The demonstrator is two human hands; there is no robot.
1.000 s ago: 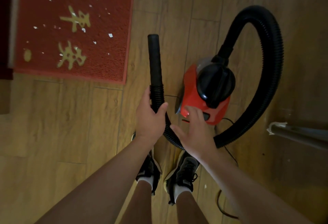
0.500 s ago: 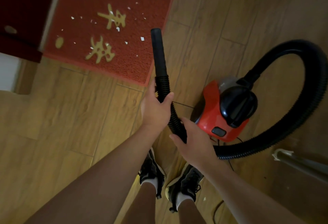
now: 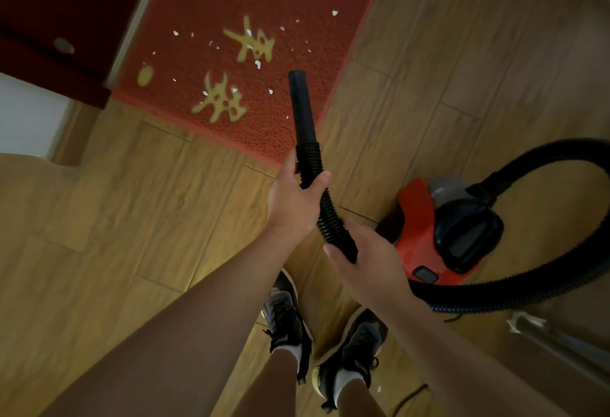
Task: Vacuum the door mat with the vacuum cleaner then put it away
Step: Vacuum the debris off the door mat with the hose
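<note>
A red door mat [image 3: 264, 53] with gold characters lies at the top, strewn with several white scraps. The red and black vacuum cleaner [image 3: 442, 232] sits on the wooden floor at the right. Its black ribbed hose [image 3: 561, 288] loops round to a smooth black nozzle [image 3: 302, 106], whose tip hangs over the mat's near right corner. My left hand [image 3: 292, 198] grips the hose just below the nozzle. My right hand [image 3: 366, 261] holds the hose lower down, fingers wrapped round it.
A dark red door [image 3: 56, 20] and a white wall [image 3: 26, 116] stand at the upper left. My two feet in black shoes [image 3: 323, 337] are below the hands. A grey bar [image 3: 561, 347] juts in at the lower right. A black cord [image 3: 409, 397] trails on the floor.
My right hand left the vacuum body and took hold of the hose. The nozzle tip came over the mat's corner, and the view shifted left toward the mat.
</note>
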